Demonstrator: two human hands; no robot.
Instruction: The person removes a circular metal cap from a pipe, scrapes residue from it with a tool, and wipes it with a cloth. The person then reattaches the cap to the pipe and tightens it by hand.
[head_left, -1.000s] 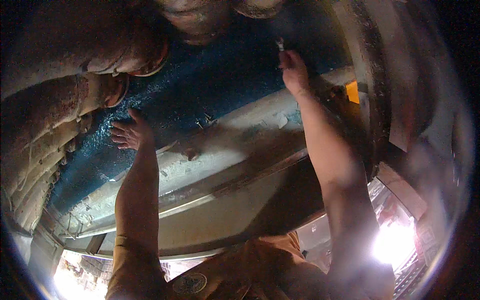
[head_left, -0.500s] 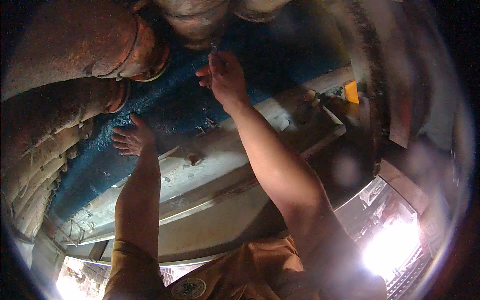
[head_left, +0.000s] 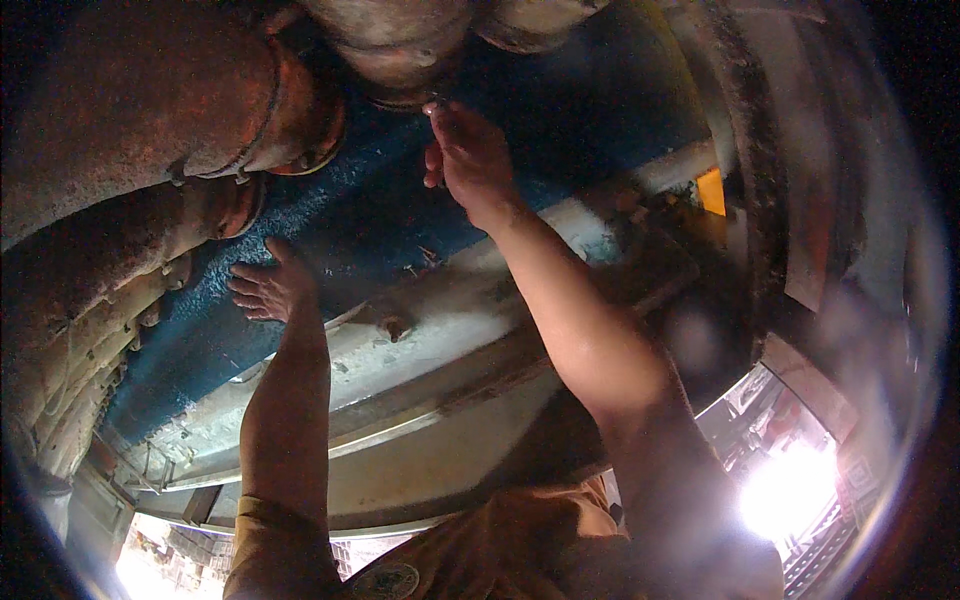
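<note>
Fingers (head_left: pixel 433 165) of the right hand (head_left: pixel 475 165), as the head camera sees them, are curled and appear to pinch a small bright-tipped item (head_left: pixel 431 106) in front of the blue surface (head_left: pixel 350 225). The item shows at the far end of that grip, toward the upper edge of the blue surface, so the right hand is the nearer one and the left is well apart from it. Most of the item is hidden, so its long axis cannot be told; its tip is near the pipe end (head_left: pixel 395 50) above the blue surface. The left hand (head_left: pixel 270 288) is splayed, with nothing seen in it, before the left part of the blue surface; whether it touches cannot be told. Rusty pipes (head_left: pixel 150 110) crowd the blue surface's upper left side, a pale ledge (head_left: pixel 450 290) runs along its lower side, and an orange patch (head_left: pixel 711 191) sits beyond its right end.
</note>
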